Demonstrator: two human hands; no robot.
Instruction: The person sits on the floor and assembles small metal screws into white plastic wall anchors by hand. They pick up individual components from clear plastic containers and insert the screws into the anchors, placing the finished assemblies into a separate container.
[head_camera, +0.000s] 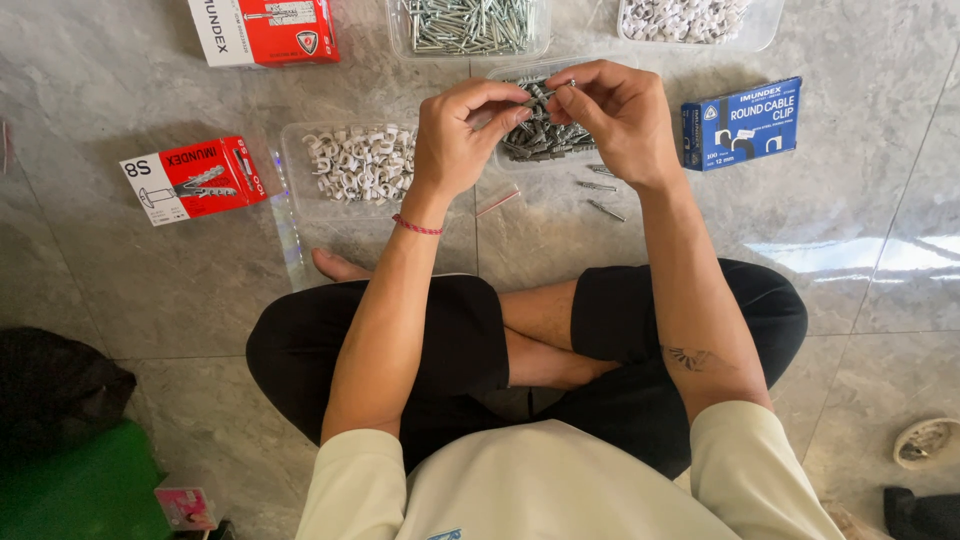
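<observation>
Grey plastic wall plug with a metal screw (545, 97), small, light, stiff and likely slippery on the threads, is pinched between fingertips of left hand (462, 135) and right hand (622, 115) above the clear plastic tray of grey plugs (545, 140), best gripped mid-body.

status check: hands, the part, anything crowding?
Left hand and right hand pinch one grey plug with screw between them. Held over tray of grey plugs. Loose screws on floor close below, not touching.
</observation>
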